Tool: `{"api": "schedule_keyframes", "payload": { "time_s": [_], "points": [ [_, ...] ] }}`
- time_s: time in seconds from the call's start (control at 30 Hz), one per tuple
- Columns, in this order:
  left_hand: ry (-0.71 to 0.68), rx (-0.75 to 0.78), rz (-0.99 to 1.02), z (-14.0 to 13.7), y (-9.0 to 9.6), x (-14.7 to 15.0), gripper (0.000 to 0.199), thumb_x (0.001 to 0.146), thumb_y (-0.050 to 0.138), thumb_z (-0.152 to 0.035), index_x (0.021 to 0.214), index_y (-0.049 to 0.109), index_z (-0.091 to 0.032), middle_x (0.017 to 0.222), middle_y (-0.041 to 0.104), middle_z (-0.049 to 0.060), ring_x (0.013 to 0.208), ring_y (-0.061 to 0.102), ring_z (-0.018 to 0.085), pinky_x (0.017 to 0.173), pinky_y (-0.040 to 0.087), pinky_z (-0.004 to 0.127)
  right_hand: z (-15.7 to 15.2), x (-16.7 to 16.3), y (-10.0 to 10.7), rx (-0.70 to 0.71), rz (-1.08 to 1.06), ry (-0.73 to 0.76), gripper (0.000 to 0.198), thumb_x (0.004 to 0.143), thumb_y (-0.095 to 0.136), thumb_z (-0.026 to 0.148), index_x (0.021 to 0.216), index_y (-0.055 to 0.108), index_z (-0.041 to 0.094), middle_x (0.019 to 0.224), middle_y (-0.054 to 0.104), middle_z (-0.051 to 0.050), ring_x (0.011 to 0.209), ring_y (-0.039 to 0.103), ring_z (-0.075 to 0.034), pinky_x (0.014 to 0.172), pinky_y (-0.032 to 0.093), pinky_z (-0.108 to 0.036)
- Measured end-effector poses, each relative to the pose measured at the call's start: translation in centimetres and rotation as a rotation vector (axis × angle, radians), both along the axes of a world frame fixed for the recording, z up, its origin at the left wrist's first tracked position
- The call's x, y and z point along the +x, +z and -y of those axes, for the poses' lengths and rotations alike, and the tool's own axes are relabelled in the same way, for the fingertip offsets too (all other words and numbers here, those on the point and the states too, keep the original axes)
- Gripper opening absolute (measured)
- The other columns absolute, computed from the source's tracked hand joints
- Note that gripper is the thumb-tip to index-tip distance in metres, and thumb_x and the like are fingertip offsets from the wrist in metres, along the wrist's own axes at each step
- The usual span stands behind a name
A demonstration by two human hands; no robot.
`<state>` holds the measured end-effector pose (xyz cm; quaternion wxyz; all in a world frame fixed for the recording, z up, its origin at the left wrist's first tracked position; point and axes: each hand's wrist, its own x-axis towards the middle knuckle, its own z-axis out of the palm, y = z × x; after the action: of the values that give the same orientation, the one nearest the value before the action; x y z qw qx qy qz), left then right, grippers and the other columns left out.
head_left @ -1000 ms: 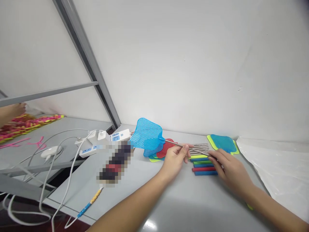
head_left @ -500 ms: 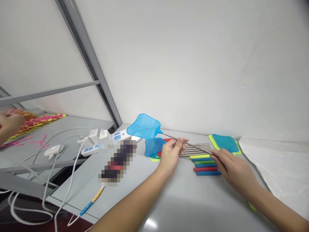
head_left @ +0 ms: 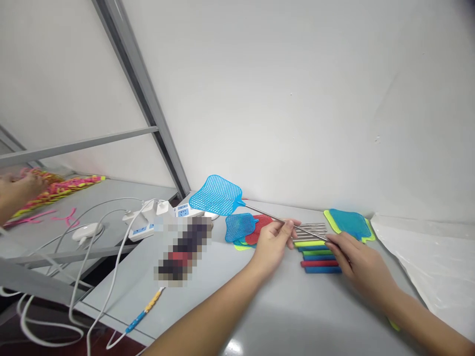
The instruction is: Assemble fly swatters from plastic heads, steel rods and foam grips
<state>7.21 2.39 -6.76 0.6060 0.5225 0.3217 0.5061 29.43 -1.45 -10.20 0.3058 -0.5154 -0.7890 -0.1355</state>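
A blue fly swatter point(head_left: 217, 195) with a metal rod is held tilted above the table, its mesh head toward the left. Midway along the rod, my left hand point(head_left: 274, 242) is closed on it. My right hand point(head_left: 356, 259) pinches the rod's far end; what else is inside those fingers is hidden. Beneath my hands lie several metal rods point(head_left: 313, 228) and a row of coloured tubes point(head_left: 319, 263) in yellow, green, blue and red. Left of my left hand rest a loose blue mesh head point(head_left: 239, 226) and a red mesh head point(head_left: 259, 228), over yellow-green ones.
Teal and yellow-green mesh heads point(head_left: 348, 225) are stacked by the wall. Clear plastic sheeting point(head_left: 419, 257) lies at the right. White power strips point(head_left: 143, 230), cables and a pixelated object point(head_left: 183, 252) occupy the left. Another person's hand point(head_left: 22, 193) handles pink-yellow pieces on the neighbouring table.
My left hand has slid along the rod toward my right hand, uncovering more of the red mesh head. The view has shifted slightly.
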Motion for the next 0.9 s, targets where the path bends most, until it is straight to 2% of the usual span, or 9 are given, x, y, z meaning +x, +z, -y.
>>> {"api": "schedule_keyframes", "payload": {
  "time_s": [0.2,0.43,0.53,0.7,0.9],
  "points": [
    [0.097,0.049,-0.044,-0.6,0.2,-0.6,0.037,0.083,0.059,-0.048,0.081,0.071,-0.013,0.069,0.057,0.003,0.062,0.047,0.011,0.062,0.038,0.024,-0.1,-0.2,0.6,0.051,0.080,0.013,0.020,0.096,0.042,0.029,0.103,0.058,0.020,0.087,0.065,-0.003,0.072,0.060,-0.014,0.061,0.041,-0.025],
    [0.216,-0.012,0.147,-1.7,0.9,-2.0,0.038,0.080,0.062,-0.049,0.091,0.070,-0.014,0.066,0.049,0.000,0.056,0.041,0.008,0.056,0.035,0.022,-0.2,0.5,1.3,0.100,0.103,-0.028,0.021,0.096,0.043,0.029,0.101,0.060,0.019,0.081,0.063,-0.003,0.067,0.058,-0.015,0.060,0.039,-0.026],
    [0.178,-0.040,0.171,-1.6,0.8,-1.9,0.037,0.079,0.063,-0.050,0.094,0.069,-0.016,0.070,0.051,-0.001,0.055,0.042,0.007,0.057,0.036,0.023,-0.2,0.7,1.2,0.085,0.073,-0.018,0.020,0.095,0.044,0.028,0.101,0.060,0.019,0.084,0.063,-0.004,0.069,0.058,-0.015,0.062,0.040,-0.025],
    [0.055,-0.041,0.080,-0.9,0.1,-1.0,0.037,0.082,0.061,-0.048,0.098,0.069,-0.016,0.070,0.054,0.000,0.059,0.045,0.009,0.062,0.037,0.024,-0.1,0.7,1.4,0.057,0.067,-0.008,0.018,0.095,0.044,0.026,0.103,0.059,0.019,0.083,0.062,-0.003,0.069,0.056,-0.015,0.063,0.040,-0.026],
    [0.176,-0.063,0.140,-1.5,0.7,-1.7,0.035,0.081,0.062,-0.048,0.079,0.071,-0.014,0.064,0.050,0.001,0.060,0.042,0.010,0.063,0.038,0.024,-0.3,0.8,1.9,0.100,0.131,-0.006,0.019,0.095,0.043,0.027,0.098,0.061,0.020,0.076,0.060,-0.001,0.062,0.053,-0.013,0.058,0.036,-0.026]
  ]
}}
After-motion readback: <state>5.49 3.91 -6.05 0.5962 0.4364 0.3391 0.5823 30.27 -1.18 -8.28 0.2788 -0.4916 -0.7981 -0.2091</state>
